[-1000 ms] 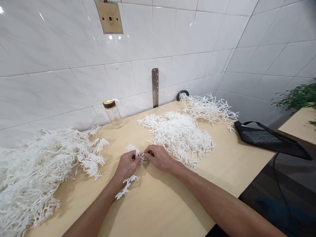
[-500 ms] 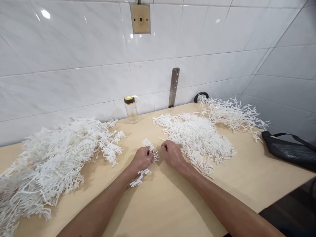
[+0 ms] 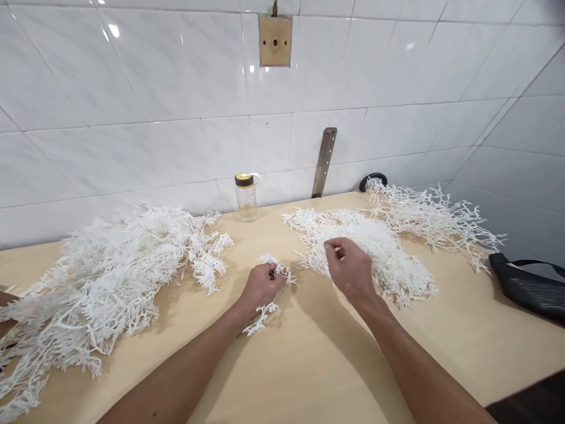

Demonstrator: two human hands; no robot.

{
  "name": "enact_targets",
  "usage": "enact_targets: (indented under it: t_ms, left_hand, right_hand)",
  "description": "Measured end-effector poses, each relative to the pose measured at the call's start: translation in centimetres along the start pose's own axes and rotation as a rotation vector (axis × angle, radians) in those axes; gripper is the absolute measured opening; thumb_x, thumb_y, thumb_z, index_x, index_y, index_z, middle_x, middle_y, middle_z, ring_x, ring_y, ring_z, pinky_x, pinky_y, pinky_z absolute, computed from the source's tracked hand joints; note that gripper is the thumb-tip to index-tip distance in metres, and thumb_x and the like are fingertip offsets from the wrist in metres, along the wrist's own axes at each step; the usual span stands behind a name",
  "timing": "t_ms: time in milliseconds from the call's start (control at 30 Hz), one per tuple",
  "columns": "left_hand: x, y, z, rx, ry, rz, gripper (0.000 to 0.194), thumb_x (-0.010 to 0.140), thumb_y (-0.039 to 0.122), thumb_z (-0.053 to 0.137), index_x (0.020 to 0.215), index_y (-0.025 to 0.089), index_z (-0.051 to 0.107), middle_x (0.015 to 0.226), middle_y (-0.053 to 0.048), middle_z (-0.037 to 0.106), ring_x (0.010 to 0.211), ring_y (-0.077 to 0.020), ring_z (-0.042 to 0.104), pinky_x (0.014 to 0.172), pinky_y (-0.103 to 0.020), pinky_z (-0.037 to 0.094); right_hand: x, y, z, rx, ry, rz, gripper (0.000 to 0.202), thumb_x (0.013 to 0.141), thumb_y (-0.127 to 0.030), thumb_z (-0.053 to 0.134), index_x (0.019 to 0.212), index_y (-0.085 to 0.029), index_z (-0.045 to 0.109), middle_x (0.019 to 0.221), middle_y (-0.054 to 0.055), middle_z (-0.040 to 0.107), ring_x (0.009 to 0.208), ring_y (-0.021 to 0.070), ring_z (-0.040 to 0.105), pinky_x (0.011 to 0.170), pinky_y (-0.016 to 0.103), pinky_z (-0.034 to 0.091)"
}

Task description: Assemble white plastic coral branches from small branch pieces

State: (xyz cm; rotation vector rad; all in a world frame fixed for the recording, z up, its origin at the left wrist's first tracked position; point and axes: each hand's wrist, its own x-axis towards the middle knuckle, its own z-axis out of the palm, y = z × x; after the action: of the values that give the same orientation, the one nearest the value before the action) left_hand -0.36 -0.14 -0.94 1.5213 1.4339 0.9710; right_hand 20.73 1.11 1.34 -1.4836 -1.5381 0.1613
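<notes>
A person's left hand (image 3: 263,285) is pinching a white, many-branched, plastic-looking sprig (image 3: 268,259) between closed thumb and fingers, above a smooth, pale tan tabletop (image 3: 309,365). The right hand (image 3: 351,268) is hovering over a low pile of short, white, plastic-looking pieces (image 3: 412,280), its fingers curling near the thumb; whether it is gripping anything, I cannot tell. A taller heap of white, frilly branches (image 3: 128,271) is lying leftward. For good handling, the left pinch should probably be holding firmly without crushing, leaving the sprig's stems exposed.
</notes>
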Motion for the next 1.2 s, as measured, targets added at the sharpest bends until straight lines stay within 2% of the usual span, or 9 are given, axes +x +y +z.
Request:
enact_targets:
  t_ms: [67, 100, 200, 500, 700, 967, 1100, 1200]
  left_hand:
    - [0.0, 0.0, 0.0, -0.002, -0.033, 0.022, 0.018, 0.070, 0.029, 0.060, 0.074, 0.014, 0.069, 0.061, 0.000, 0.061, 0.058, -0.0138, 0.052, 0.055, -0.024, 0.039]
    - [0.0, 0.0, 0.0, -0.003, -0.040, 0.033, 0.019, 0.070, 0.029, 0.060, 0.075, 0.014, 0.069, 0.062, 0.000, 0.061, 0.058, -0.0139, 0.053, 0.056, -0.024, 0.039]
    - [0.1, 0.0, 0.0, 0.002, -0.028, 0.043, 0.019, 0.071, 0.030, 0.060, 0.076, 0.014, 0.069, 0.062, 0.000, 0.061, 0.058, -0.0142, 0.053, 0.056, -0.024, 0.039]
    - [0.0, 0.3, 0.0, 0.013, -0.055, 0.019, 0.021, 0.073, 0.032, 0.061, 0.077, 0.014, 0.070, 0.064, 0.000, 0.062, 0.061, -0.0150, 0.055, 0.061, -0.026, 0.042]
    - [0.0, 0.3, 0.1, 0.019, -0.065, 0.012, 0.020, 0.072, 0.033, 0.061, 0.075, 0.014, 0.068, 0.062, 0.000, 0.061, 0.060, -0.0147, 0.054, 0.060, -0.025, 0.041]
    - [-0.3, 1.0, -0.3, 0.044, -0.048, 0.053, 0.021, 0.073, 0.036, 0.061, 0.072, 0.015, 0.066, 0.063, -0.001, 0.061, 0.061, -0.0151, 0.053, 0.059, -0.025, 0.039]
    - [-0.4, 0.9, -0.2, 0.081, -0.016, 0.072, 0.029, 0.077, 0.042, 0.059, 0.065, 0.016, 0.059, 0.057, 0.002, 0.052, 0.057, -0.0133, 0.046, 0.055, -0.025, 0.033]
    - [-0.4, 0.8, 0.1, 0.122, 0.036, 0.074, 0.030, 0.077, 0.040, 0.057, 0.058, 0.017, 0.051, 0.054, 0.003, 0.044, 0.056, -0.0120, 0.040, 0.054, -0.025, 0.029]
  right_hand:
    - [-0.9, -1.0, 0.9, 0.057, -0.310, 0.047, 0.025, 0.088, -0.035, 0.052, 0.083, -0.018, 0.069, 0.077, 0.006, 0.071, 0.064, 0.0177, 0.062, 0.064, 0.029, 0.047]
    - [-1.3, -1.5, 1.5, 0.073, -0.415, 0.048, 0.026, 0.087, -0.037, 0.053, 0.081, -0.018, 0.070, 0.076, 0.005, 0.072, 0.066, 0.0184, 0.063, 0.064, 0.029, 0.047]
    - [-2.2, -2.3, 2.6, 0.110, -0.554, 0.057, 0.026, 0.085, -0.037, 0.055, 0.078, -0.018, 0.072, 0.075, 0.004, 0.073, 0.067, 0.0189, 0.064, 0.062, 0.028, 0.046]
    - [-2.3, -1.7, 3.2, 0.141, -0.604, 0.127, 0.021, 0.078, -0.030, 0.057, 0.074, -0.019, 0.074, 0.074, 0.003, 0.074, 0.065, 0.0179, 0.065, 0.058, 0.026, 0.043]
    - [-2.6, -2.0, 3.4, 0.116, -0.558, 0.120, 0.016, 0.075, -0.023, 0.055, 0.069, -0.019, 0.069, 0.071, 0.002, 0.073, 0.065, 0.0176, 0.063, 0.059, 0.026, 0.042]
    - [-2.8, -1.9, 3.6, 0.143, -0.553, 0.074, 0.014, 0.078, -0.027, 0.053, 0.070, -0.019, 0.062, 0.072, 0.002, 0.069, 0.064, 0.0160, 0.058, 0.057, 0.026, 0.041]
    - [-3.0, -2.0, 3.6, 0.151, -0.562, 0.057, 0.015, 0.080, -0.027, 0.052, 0.071, -0.018, 0.061, 0.073, 0.002, 0.068, 0.066, 0.0164, 0.058, 0.060, 0.027, 0.042]
    - [-3.0, -2.1, 3.6, 0.120, -0.572, 0.038, 0.014, 0.080, -0.024, 0.051, 0.072, -0.018, 0.061, 0.071, 0.002, 0.067, 0.066, 0.0164, 0.057, 0.061, 0.027, 0.041]
